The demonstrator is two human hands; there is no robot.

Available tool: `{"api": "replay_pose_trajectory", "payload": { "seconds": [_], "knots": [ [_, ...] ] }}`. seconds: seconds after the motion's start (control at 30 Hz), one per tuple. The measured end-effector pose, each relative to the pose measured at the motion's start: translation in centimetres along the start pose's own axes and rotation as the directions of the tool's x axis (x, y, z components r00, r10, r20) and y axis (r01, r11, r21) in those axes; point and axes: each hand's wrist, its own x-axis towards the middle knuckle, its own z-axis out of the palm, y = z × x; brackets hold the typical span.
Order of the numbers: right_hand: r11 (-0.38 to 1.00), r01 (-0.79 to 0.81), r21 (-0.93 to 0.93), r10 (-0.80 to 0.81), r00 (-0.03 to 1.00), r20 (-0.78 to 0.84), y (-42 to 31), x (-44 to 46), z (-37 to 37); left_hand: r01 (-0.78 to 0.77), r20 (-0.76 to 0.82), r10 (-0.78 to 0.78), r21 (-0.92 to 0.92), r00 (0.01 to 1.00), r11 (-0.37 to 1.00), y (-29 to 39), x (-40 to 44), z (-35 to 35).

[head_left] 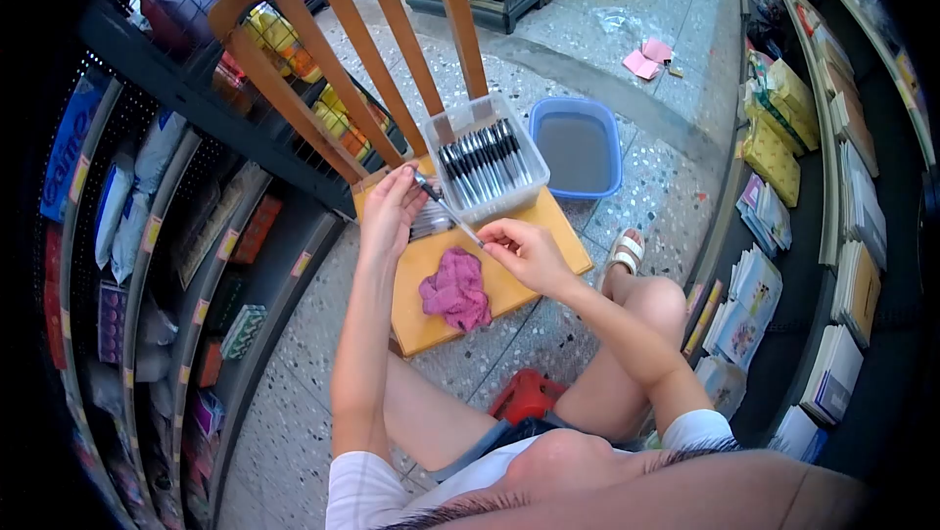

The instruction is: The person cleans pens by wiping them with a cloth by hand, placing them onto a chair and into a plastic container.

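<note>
A pen (450,207) with a clear barrel and dark cap end is held between my two hands. My left hand (394,205) grips its dark upper end, and my right hand (519,254) pinches the lower tip. Just behind the pen, a clear plastic box (536,170) holds several black-capped pens (482,160) in a row. It rests on the yellow wooden chair seat (558,236). More pens lie on the seat beside the box, partly hidden by my left hand. A crumpled pink cloth (456,290) sits on the seat near its front edge.
A blue basin (578,148) of greyish water stands on the floor right of the chair. The slatted chair back (392,31) rises behind. Shelves of goods line the left (211,305) and right (832,236). A red stool (529,398) is beneath me; pink paper (647,58) lies farther off.
</note>
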Motion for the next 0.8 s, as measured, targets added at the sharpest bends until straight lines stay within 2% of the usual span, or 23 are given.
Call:
{"api": "replay_pose_trajectory", "payload": {
  "seconds": [0.1, 0.17, 0.23, 0.33, 0.47, 0.6, 0.7, 0.8],
  "knots": [
    [0.986, 0.116, -0.123, -0.133, 0.98, -0.146, 0.0, 1.5, -1.6, -0.014, 0.047, 0.01, 0.07, 0.999, 0.997, 1.4, 3.3, 3.3],
    [0.948, 0.167, -0.271, -0.222, 0.957, -0.187, 0.2, 2.4, -2.8, -0.045, 0.059, 0.039, 0.105, 0.998, 0.993, 1.5, 5.8, 5.0],
    [0.888, 0.201, -0.414, -0.308, 0.928, -0.211, 0.6, 3.2, -3.8, -0.036, 0.06, 0.024, 0.223, 0.998, 0.974, 1.2, 8.3, 6.0],
    [0.849, 0.145, -0.508, -0.295, 0.928, -0.228, 1.4, 3.8, -4.3, -0.036, 0.063, 0.016, 0.336, 0.998, 0.941, -0.3, 11.6, 7.1],
    [0.836, 0.129, -0.534, -0.284, 0.934, -0.218, 2.1, 4.2, -4.6, -0.003, 0.007, 0.0, 0.455, 1.0, 0.89, -2.9, 13.9, 7.9],
    [0.828, 0.121, -0.547, -0.281, 0.934, -0.22, 1.8, 4.2, -4.6, -0.011, 0.029, -0.009, 0.63, 1.0, 0.776, -4.3, 14.8, 7.6],
    [0.829, 0.122, -0.546, -0.283, 0.933, -0.22, 1.8, 4.2, -4.5, -0.012, 0.025, -0.007, 0.694, 1.0, 0.72, -5.1, 14.9, 7.3],
    [0.824, 0.139, -0.549, -0.297, 0.931, -0.211, 2.0, 4.2, -4.6, -0.112, 0.074, 0.084, 0.713, 0.994, 0.692, -5.6, 14.6, 7.3]
  ]
}}
